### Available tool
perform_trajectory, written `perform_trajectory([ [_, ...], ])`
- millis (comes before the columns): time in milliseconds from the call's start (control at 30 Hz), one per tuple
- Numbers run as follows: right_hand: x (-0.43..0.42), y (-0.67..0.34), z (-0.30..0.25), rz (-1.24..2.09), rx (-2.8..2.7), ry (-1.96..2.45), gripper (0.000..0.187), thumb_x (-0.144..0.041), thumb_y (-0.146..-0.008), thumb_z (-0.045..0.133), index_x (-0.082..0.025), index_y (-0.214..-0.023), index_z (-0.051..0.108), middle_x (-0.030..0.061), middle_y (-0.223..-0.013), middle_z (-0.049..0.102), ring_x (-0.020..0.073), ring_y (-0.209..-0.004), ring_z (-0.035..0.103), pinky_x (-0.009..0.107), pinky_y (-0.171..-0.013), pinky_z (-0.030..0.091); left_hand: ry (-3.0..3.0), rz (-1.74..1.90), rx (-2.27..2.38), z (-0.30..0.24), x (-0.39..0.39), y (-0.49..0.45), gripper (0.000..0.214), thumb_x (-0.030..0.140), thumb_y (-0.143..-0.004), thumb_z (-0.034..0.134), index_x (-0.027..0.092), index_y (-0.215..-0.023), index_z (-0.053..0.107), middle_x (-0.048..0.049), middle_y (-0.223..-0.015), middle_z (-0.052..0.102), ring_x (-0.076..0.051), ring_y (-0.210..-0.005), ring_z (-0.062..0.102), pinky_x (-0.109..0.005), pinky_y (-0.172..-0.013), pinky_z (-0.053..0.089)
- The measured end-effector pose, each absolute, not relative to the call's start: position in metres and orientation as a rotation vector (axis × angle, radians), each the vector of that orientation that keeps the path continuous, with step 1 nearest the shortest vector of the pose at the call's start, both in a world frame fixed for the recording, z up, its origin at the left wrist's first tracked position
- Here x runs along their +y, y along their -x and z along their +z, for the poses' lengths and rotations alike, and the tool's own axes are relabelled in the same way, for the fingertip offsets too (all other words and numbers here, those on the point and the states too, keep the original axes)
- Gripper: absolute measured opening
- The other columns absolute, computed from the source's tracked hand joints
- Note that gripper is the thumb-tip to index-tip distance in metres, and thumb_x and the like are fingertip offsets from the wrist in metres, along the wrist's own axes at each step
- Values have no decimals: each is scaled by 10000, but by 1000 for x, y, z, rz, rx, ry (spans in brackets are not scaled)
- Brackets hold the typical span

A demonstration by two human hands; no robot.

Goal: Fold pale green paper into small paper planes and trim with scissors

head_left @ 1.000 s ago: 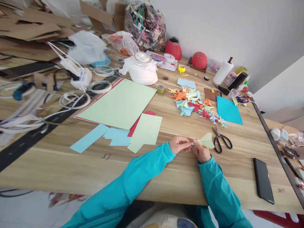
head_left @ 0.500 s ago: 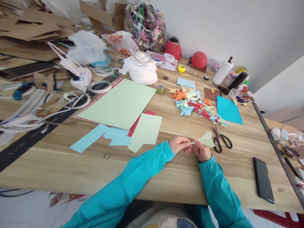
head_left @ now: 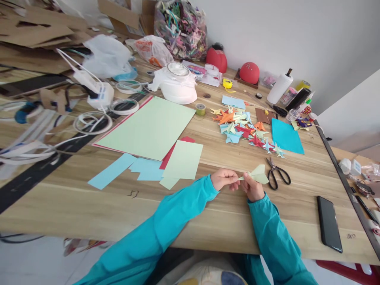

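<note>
Two hands (head_left: pixel 225 179) hold folded paper (head_left: pixel 259 174); colourful bits (head_left: pixel 178 41) fill a clear bag (head_left: pixel 181 27).

Even, fairly bright light fills the view, its source out of frame. The wall (head_left: pixel 267 35) is pale grey, dimming toward the upper right corner. Shadows on the bench (head_left: pixel 225 221) are soft and weak-edged, and the white bundle (head_left: pixel 179 89) looks nearly washed out in places. Wide-angle distortion slants the bench's edges and stretches the cardboard (head_left: pixel 44 31) at far left. The fingers (head_left: pixel 230 180) and folded paper (head_left: pixel 257 174) lack fine detail, though their outlines are clear; the handwritten marks (head_left: pixel 351 236) are too small to read.
</note>
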State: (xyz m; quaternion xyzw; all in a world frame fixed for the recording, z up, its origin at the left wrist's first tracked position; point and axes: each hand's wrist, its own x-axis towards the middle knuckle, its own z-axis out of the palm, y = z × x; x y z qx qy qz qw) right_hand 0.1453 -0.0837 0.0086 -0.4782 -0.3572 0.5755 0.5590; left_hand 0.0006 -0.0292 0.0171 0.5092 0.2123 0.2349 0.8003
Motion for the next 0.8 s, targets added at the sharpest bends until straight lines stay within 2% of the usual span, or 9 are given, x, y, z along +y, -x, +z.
perform_trajectory([
  [300, -80, -151, 15, 1300, -828, 1135, 536, -488, -719, 603, -203, -370, 312, -79, -315, 235, 51, -291, 238, 248, -353, 126, -980, 477, 460, 9, -25, -1, 380, 458, -644, 653, 80, -684, 645, -67, -590, 646, -116, -510, 567, -239, -513, 433],
  [633, -86, -150, -8, 1353, -967, 1290, 516, -485, -735, 595, -184, -372, 385, -46, -313, 371, 62, -312, 334, 232, -341, 173, -1155, 549, 541, 9, -39, -12, 379, 475, -620, 685, 103, -651, 614, -27, -567, 611, -104, -522, 539, -234, -518, 430],
  [800, -86, -152, -9, 1355, -987, 1282, 514, -491, -728, 600, -180, -375, 392, -60, -305, 334, 49, -292, 285, 228, -334, 152, -1194, 545, 577, 8, -38, -10, 406, 510, -596, 679, 122, -571, 564, 12, -481, 552, -82, -453, 494, -218, -472, 401],
])
